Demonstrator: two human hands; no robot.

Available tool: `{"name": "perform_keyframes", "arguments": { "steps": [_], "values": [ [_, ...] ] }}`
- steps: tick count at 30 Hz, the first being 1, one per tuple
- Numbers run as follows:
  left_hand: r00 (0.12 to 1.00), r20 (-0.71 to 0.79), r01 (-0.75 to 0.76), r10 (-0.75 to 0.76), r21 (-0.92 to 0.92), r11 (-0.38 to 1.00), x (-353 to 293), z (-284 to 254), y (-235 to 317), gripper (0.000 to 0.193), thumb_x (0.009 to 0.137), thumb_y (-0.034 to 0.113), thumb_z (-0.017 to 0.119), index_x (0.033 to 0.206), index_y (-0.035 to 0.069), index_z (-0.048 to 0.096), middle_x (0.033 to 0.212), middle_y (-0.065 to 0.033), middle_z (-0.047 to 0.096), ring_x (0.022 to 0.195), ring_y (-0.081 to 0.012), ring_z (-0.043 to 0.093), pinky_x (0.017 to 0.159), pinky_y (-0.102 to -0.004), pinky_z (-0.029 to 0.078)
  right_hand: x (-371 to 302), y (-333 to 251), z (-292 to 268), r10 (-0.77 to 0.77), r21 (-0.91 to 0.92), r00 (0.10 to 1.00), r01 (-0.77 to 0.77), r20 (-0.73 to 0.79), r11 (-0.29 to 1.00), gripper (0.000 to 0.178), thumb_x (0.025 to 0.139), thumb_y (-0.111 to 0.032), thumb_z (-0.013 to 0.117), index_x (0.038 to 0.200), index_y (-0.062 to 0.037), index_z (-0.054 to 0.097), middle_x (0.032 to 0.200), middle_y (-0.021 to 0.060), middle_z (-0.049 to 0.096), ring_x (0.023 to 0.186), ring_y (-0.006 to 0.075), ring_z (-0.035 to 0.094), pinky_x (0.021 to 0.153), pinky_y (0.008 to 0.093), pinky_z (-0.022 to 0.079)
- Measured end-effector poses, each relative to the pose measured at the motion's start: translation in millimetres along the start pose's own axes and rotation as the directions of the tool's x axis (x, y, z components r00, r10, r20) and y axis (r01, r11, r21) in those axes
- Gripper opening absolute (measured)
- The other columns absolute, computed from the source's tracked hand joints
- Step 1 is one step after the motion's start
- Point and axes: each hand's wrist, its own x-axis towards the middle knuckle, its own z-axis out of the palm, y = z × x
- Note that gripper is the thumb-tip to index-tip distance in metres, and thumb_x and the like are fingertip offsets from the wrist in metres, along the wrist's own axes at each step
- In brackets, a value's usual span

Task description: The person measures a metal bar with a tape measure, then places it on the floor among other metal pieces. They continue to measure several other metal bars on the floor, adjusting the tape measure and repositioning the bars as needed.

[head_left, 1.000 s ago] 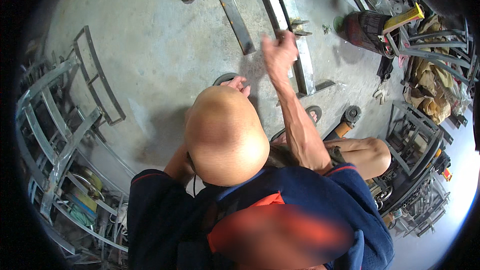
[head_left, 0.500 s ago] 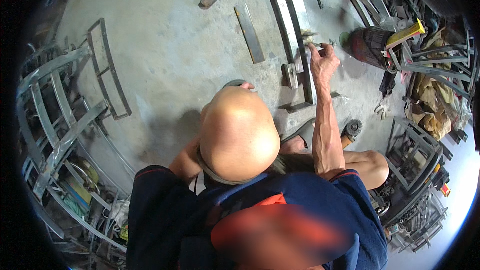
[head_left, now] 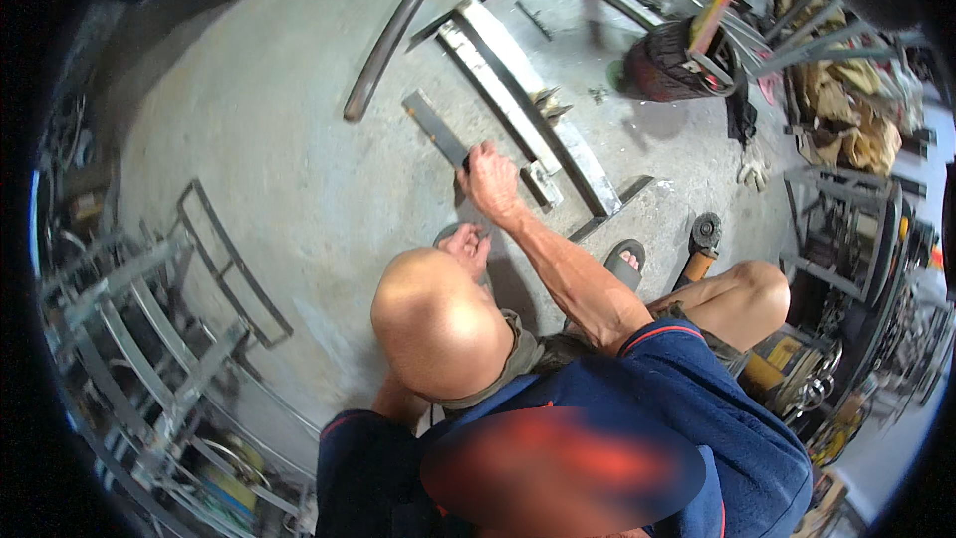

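Observation:
My right hand (head_left: 490,181) reaches forward over the floor, its fingers closed round the near end of a flat dark metal bar (head_left: 430,122). My left hand (head_left: 466,247) is just past my left knee, beside a grey sandal. Its fingers look curled, and what they may hold is hidden. To the right of the bar lie two long metal square tubes side by side, the nearer one pale and scuffed (head_left: 498,90), the other (head_left: 588,164) with small pointed metal plates (head_left: 549,105) standing on it. A short metal block (head_left: 542,185) sits at the pale tube's near end.
A curved dark tube (head_left: 388,45) lies farther left. An angle grinder (head_left: 702,244) rests beside my right foot. At the right stand a dark bucket (head_left: 662,65) with a yellow-ended tool and a work glove (head_left: 754,171). Welded metal frames (head_left: 234,264) crowd the left side.
My right hand has left the small plates by the tubes, moved left and nearer, and closed on the flat bar's end. The view has shifted. My left hand shows more beyond the knee.

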Motion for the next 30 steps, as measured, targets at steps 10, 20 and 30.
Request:
{"name": "perform_keyframes", "arguments": {
  "steps": [10, 20, 30],
  "values": [
    [0.997, 0.068, 0.058, -0.049, -0.136, 0.989, 4, 7, -27, 0.019, 0.087, 0.003, 0.073, 0.105, -0.002, 0.068, 0.072, -0.0012, 0.064, 0.062, -0.0068, 0.054, 0.058, -0.0235, 0.047, 8, 5, -14, -0.031, 0.187, 0.995, 0.013, 0.093, 0.982, 0.035, 0.068, -0.027, 0.076, 0.074, 0.0073, 0.07, 0.072, 0.0268, 0.068, 0.067, 0.0377, 0.071, 0.066, 0.0491, 0.058],
    [0.999, 0.039, -0.018, 0.02, -0.061, 0.998, 4, 3, -28, 0.016, 0.087, 0.003, 0.07, 0.102, -0.002, 0.068, 0.065, -0.0025, 0.059, 0.058, -0.0069, 0.05, 0.054, -0.0265, 0.044, -12, 2, -24, -0.079, 0.837, 0.843, -0.537, 0.532, -0.106, 0.025, 0.087, -0.027, 0.075, 0.07, -0.0113, 0.064, 0.062, -0.0058, 0.048, 0.056, 0.0073, 0.037, 0.05, 0.0284, 0.024],
    [0.947, 0.253, 0.259, -0.197, -0.243, 0.935, 10, -5, -28, 0.025, 0.093, 0.003, 0.065, 0.118, -0.002, 0.062, 0.078, -0.0018, 0.064, 0.061, -0.0085, 0.056, 0.054, -0.0214, 0.044, -32, 10, -42, 0.167, 0.824, 0.823, -0.56, 0.543, 0.079, 0.028, 0.078, -0.027, 0.078, 0.067, -0.0045, 0.066, 0.059, 0.0, 0.057, 0.052, 0.0096, 0.046, 0.045, 0.0309, 0.034]
  ]
}}
